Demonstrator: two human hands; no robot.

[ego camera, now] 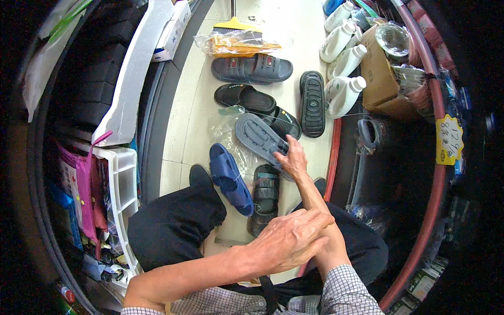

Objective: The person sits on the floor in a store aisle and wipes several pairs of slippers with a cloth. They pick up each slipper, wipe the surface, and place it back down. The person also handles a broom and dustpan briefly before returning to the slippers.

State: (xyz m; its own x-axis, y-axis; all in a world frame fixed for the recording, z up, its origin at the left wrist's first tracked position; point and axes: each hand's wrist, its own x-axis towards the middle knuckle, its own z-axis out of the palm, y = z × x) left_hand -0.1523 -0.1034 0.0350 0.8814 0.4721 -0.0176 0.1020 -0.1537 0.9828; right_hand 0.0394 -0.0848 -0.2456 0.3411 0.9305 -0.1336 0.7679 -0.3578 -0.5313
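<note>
With its sole up, a dark grey slipper [260, 139] is held at its lower right end by my right hand [293, 157]. My left hand [289, 238] rests against my right forearm, its fingers partly curled and no object seen in it; its palm is hidden. Beneath and left of the grey slipper lies clear plastic wrapping [226, 126]. Two black slippers [246, 97] [286, 123] lie just beyond. A blue slipper [230, 179] and a dark slipper [267, 193] are between my legs. Farther off are a pair of grey strapped slippers [252, 69] and a black upturned slipper [313, 104].
A broom [236, 24] and a plastic-wrapped orange item [244, 44] lie at the far end. White bottles [344, 94] and a cardboard box [378, 75] stand along the right shelf, behind a red rail [431, 197]. At left is a white plastic rack [124, 197].
</note>
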